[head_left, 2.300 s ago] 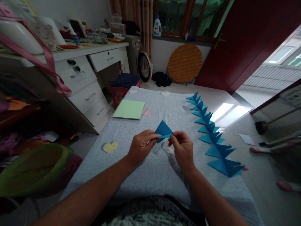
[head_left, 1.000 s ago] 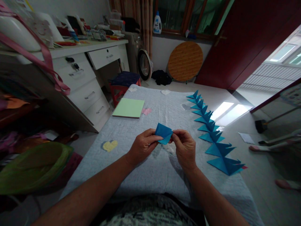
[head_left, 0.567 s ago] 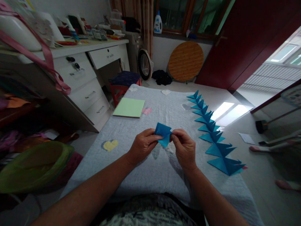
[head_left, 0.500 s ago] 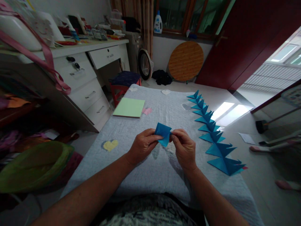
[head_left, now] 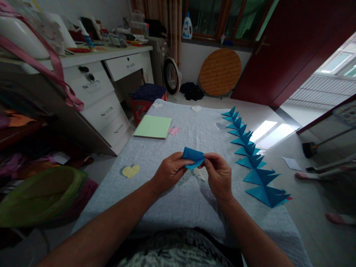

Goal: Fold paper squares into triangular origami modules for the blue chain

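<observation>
Your left hand [head_left: 168, 173] and right hand [head_left: 219, 175] meet above the grey cloth [head_left: 178, 200], both pinching one small blue folded paper [head_left: 193, 157]. Left thumb and forefinger are closed on the paper's left edge; right thumb and forefinger are closed on its right tip. The other fingers of both hands are curled in. The paper is lifted off the cloth, held nearly flat, folded into a narrow wedge.

Landmark: the blue folded paper.
- To its right, well apart: a row of finished blue folded pieces [head_left: 251, 163] lying on the cloth, overlapping one another, running from the near right edge of the cloth toward the far side.
- Beyond it and to its left: a green paper pad [head_left: 152, 127] flat on the cloth, with a small pink patch [head_left: 174, 130] just beside the pad.
- To its left, nearer you: a yellow heart patch [head_left: 130, 171] on the cloth.
- Far left: a white desk [head_left: 108, 81] with drawers.
</observation>
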A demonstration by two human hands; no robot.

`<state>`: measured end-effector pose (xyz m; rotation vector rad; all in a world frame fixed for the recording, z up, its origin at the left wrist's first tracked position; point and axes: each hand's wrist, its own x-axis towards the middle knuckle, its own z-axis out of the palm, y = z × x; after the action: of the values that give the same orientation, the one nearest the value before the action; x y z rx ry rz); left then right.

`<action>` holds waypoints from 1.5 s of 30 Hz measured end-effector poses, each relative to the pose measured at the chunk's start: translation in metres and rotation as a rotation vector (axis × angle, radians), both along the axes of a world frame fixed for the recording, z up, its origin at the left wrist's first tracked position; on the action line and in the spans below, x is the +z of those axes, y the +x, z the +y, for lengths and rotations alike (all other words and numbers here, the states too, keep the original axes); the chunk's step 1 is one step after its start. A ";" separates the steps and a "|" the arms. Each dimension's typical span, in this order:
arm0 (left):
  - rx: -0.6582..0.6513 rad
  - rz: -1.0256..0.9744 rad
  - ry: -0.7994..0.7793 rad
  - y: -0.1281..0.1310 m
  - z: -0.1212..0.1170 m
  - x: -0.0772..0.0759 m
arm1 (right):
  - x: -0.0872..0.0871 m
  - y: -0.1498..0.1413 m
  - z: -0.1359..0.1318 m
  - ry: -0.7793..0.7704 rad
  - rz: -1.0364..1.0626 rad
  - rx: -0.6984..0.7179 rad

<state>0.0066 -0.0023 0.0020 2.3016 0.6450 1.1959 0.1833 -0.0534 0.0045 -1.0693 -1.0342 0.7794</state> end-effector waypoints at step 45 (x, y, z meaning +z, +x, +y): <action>-0.019 0.026 0.005 -0.003 0.002 0.002 | 0.000 0.002 -0.009 0.256 -0.499 0.075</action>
<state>0.0033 -0.0004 0.0045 2.3253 0.6286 1.1620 0.1853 -0.0629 0.0043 -1.0284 -1.5593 0.4255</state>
